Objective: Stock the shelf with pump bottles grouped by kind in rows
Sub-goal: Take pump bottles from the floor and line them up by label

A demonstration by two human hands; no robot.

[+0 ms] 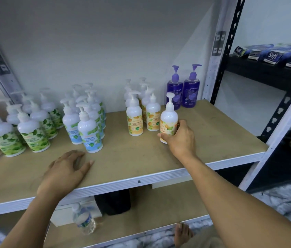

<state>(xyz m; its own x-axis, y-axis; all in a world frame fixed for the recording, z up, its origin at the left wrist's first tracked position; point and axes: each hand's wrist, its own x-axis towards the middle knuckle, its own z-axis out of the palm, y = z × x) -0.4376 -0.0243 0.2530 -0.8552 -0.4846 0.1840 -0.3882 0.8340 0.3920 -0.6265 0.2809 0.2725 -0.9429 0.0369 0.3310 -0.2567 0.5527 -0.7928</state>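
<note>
Head view: orange-label pump bottle (168, 120) inside grip of right hand (181, 138); left hand (66, 169) flat

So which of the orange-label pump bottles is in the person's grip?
The rightmost orange-label bottle, set apart from its group and in front of the purple bottles. The right hand grips its lower half; the other orange-label bottles stand untouched.

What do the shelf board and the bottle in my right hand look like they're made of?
Shelf board: probably bare fibreboard or plywood; matt tan, no clear grain, lightly scuffed. Orange-label bottle in your right hand: likely opaque white plastic, going by its soft sheen and moulded shape; the label looks like glossy printed film. Pump: seemingly the same white plastic.
</note>
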